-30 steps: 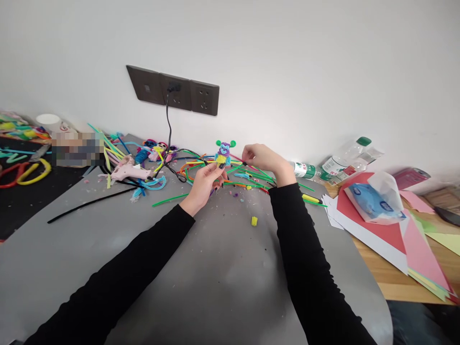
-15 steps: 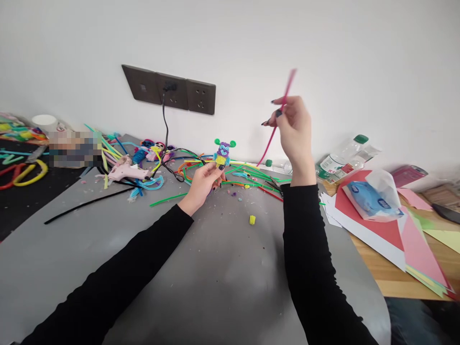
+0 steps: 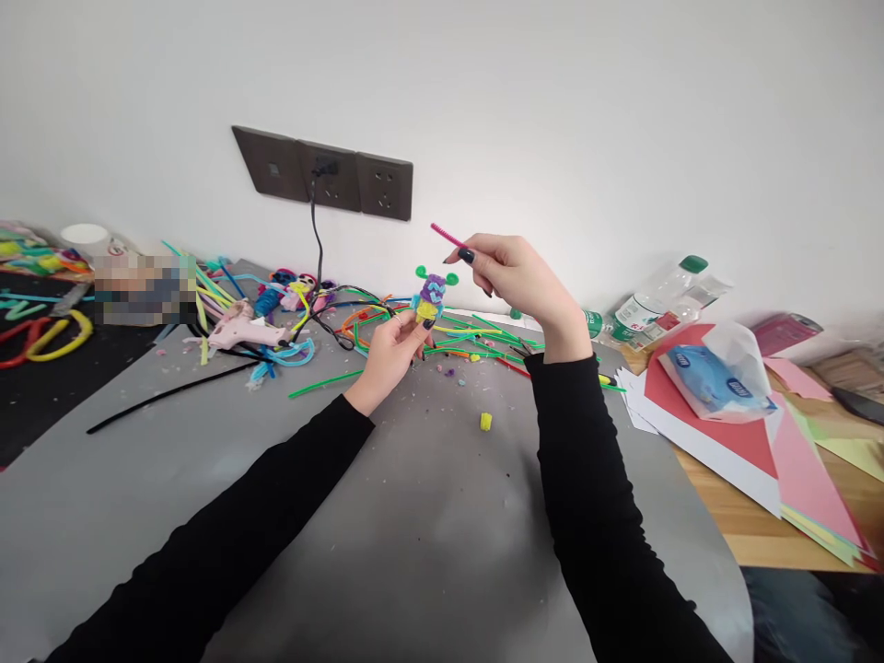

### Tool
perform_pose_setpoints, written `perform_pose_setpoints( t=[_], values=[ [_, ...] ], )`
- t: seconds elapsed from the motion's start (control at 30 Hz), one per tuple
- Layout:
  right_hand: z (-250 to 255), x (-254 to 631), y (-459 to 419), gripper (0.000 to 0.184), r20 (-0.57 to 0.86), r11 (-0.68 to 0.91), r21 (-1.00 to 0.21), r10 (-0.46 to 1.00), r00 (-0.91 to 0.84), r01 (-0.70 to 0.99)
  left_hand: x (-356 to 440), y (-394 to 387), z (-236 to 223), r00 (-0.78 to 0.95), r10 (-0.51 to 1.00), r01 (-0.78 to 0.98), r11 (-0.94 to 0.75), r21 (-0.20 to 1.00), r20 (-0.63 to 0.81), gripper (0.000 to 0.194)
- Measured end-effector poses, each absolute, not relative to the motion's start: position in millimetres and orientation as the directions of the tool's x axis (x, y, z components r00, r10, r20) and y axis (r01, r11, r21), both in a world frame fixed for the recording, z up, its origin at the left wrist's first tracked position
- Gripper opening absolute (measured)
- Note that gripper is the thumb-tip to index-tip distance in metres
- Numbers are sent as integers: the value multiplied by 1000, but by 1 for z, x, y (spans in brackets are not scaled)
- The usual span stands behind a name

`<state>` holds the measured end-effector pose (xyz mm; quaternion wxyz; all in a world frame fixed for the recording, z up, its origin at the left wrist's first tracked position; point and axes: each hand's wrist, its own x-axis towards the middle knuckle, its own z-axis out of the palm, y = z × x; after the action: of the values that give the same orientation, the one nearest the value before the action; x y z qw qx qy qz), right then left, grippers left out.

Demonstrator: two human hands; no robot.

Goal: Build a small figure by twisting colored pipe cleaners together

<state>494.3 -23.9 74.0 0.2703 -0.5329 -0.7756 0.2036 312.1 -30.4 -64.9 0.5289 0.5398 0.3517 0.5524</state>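
Note:
My left hand (image 3: pixel 397 354) pinches a small pipe-cleaner figure (image 3: pixel 432 291) by its yellow lower part. The figure has a purple head, green curled ears and light blue bits at its sides. Higher up and to the right, my right hand (image 3: pixel 515 276) grips a dark pink pipe cleaner (image 3: pixel 447 234) between thumb and fingers. One end of it sticks out to the left, above the figure and apart from it; the rest is hidden by the hand. A small yellow fuzzy piece (image 3: pixel 486 422) lies on the grey mat below my hands.
Loose pipe cleaners (image 3: pixel 324 383) spread along the wall side of the grey mat (image 3: pixel 387 534). A pink glue gun (image 3: pixel 241 330) lies left, its black cord running to the wall socket (image 3: pixel 324 175). Right are a plastic bottle (image 3: pixel 649 308), tissues (image 3: pixel 718 378) and coloured paper (image 3: pixel 815 470); scissors (image 3: pixel 65 333) lie far left.
My right hand has come down and left towards the figure, and the pink pipe cleaner has swung from nearly upright to pointing left. My left hand and the figure have barely moved.

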Motion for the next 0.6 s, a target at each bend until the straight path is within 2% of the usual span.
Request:
perform_pose_setpoints(
  t=[0.3, 0.5, 0.6],
  values=[
    [75, 501, -21, 30, 268, 364, -575, 930, -252, 733, 312, -31, -64, 161, 963, -157, -191, 969, 216, 39],
    [71, 506, -17, 27, 84, 259, -545, 963, -255, 797, 313, -30, -68, 36, 971, -166, -228, 959, 237, 40],
    [68, 510, -15, 28, 81, 213, -524, 976, -201, 825, 308, -36, -59, -74, 954, -137, -298, 945, 290, 39]
  ],
)
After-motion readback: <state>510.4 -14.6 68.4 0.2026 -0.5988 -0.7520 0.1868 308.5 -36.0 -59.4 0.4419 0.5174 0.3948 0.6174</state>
